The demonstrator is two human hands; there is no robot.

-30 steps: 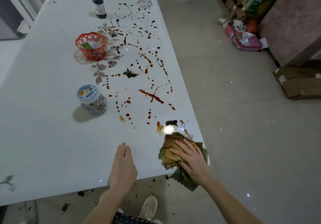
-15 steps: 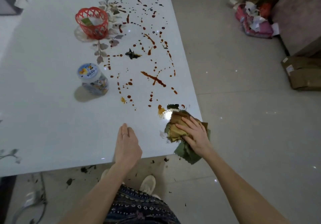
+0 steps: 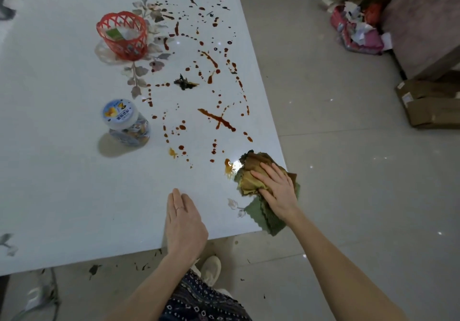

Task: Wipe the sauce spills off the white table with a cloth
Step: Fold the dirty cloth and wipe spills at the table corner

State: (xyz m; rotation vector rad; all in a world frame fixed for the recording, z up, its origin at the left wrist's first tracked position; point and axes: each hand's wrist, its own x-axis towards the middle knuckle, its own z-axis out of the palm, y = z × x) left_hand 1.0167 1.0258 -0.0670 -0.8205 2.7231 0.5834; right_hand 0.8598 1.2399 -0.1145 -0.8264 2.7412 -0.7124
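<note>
One cloth (image 3: pixel 251 176), green and stained brown, lies bunched at the bench's right edge, partly overhanging. Compared with a second earlier, it sits further up that edge, against the nearest orange smear (image 3: pixel 227 167), so wiping appears barely begun. The right hand (image 3: pixel 277 187) presses flat on it, fingers extended; the left hand (image 3: pixel 184 221) rests open on the bench (image 3: pixel 62 183), gripping nothing. Sauce spills (image 3: pixel 216 120) remain across the white surface, near a jar (image 3: pixel 127 124) and red basket (image 3: pixel 123 35). Tiled floor, cardboard boxes (image 3: pixel 433 104) beyond.
</note>
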